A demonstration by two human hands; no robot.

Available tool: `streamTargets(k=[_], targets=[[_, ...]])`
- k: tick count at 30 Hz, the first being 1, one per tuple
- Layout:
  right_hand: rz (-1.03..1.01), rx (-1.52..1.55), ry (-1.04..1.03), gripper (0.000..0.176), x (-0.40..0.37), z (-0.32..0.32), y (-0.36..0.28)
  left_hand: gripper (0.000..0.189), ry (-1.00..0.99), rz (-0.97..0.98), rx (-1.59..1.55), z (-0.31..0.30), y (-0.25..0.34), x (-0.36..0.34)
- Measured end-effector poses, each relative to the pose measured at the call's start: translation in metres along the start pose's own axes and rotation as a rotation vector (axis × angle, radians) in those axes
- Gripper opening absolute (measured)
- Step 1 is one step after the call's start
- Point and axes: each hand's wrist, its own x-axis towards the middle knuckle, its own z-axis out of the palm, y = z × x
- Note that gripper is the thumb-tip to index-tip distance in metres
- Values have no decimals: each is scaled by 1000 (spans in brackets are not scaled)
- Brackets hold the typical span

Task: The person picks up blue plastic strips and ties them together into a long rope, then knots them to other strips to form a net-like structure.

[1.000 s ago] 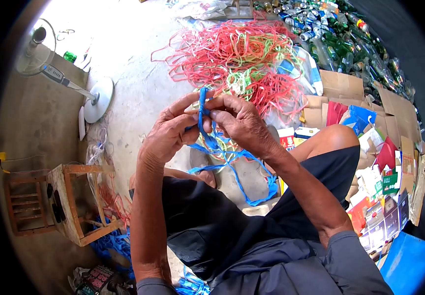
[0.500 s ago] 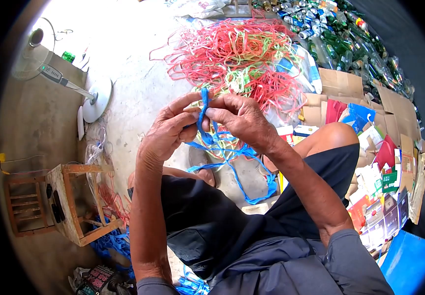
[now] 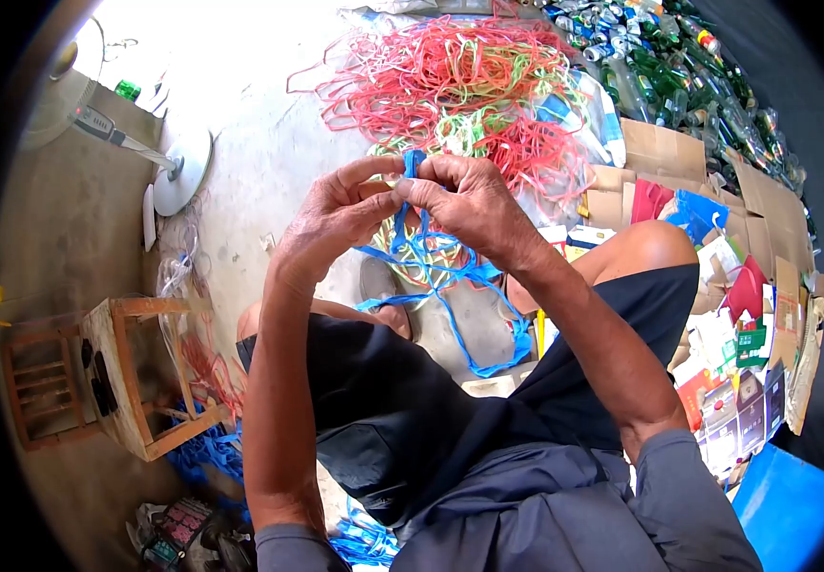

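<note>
A blue strap [image 3: 413, 164] is pinched between my two hands, which meet in front of me above my knees. My left hand [image 3: 347, 205] has its fingers closed on the strap from the left side. On the right, my right hand [image 3: 464, 198] grips it too, thumb and forefinger pressed together. Loose lengths of the same blue strap [image 3: 469, 355] hang and loop below, down between my feet. Fingers cover part of the held strap, so its exact fold or knot cannot be made out.
Beyond my hands lies a heap of red and green straps [image 3: 431, 76]. Bottles and cans [image 3: 660, 76] fill the far right, with flattened cardboard [image 3: 665, 155] nearer. At left stand a fan [image 3: 183, 172] and a wooden stool [image 3: 150, 377]. A blue panel [image 3: 789, 510] is at lower right.
Both hands have risen slightly, and the strap between them has moved up and a little right. Its hanging loop has a different shape. The whole view has shifted slightly.
</note>
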Motion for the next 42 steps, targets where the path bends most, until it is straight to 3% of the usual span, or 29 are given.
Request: streamTargets(k=[8, 13, 18, 20, 24, 28, 32, 37, 42], targets=[[-38, -159, -22, 25, 7, -18, -9, 28, 16, 165, 139, -5, -8, 3], [-76, -190, -78, 23, 19, -36, -25, 18, 240, 153, 417, -24, 12, -13], [-221, -356, -63, 24, 38, -53, -37, 20, 338, 219, 513, -60, 28, -41], [-197, -367, -79, 25, 40, -55, -52, 25, 377, 145, 632, -70, 49, -58], [-208, -357, -126, 24, 53, -62, -58, 26, 464, 220, 655, -95, 65, -88], [-164, -312, -67, 16, 55, -65, -73, 35, 506, 138, 563, -122, 73, -117], [-124, -295, -23, 15, 63, -74, -81, 40, 568, 206, 550, -145, 74, -146], [-9, -213, -9, 13, 67, -89, -91, 32, 688, 232, 280, -166, 71, -181], [28, -157, 5, 20, 68, -92, -84, 30, 734, 237, 214, -193, 67, -200]])
